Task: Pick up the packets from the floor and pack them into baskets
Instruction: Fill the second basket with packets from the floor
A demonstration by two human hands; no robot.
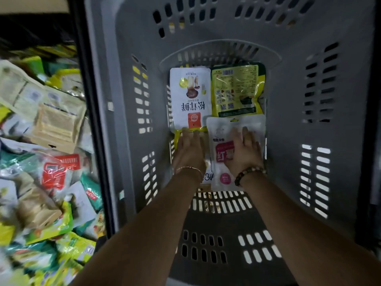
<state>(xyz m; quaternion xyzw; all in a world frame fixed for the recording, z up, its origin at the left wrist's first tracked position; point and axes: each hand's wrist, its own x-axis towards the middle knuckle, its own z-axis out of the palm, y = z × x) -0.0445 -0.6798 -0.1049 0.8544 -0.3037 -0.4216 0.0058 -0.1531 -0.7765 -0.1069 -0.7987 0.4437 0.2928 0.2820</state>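
I look down into a deep grey slotted basket [127,124]. On its bottom lie a white packet with a mushroom picture [190,93] and a yellow-green packet [237,89] side by side. Closer to me, my left hand [189,149] presses flat on a yellow-edged packet [177,134], mostly hidden beneath it. My right hand [244,151] presses with straight fingers on a white packet with a pink label [221,149]. Both forearms reach down into the basket.
Left of the basket, a big heap of loose packets [45,153] covers the floor: green, yellow, white, red-labelled and beige ones. The basket's dark rim [90,120] separates the heap from the inside. The basket walls stand high on all sides.
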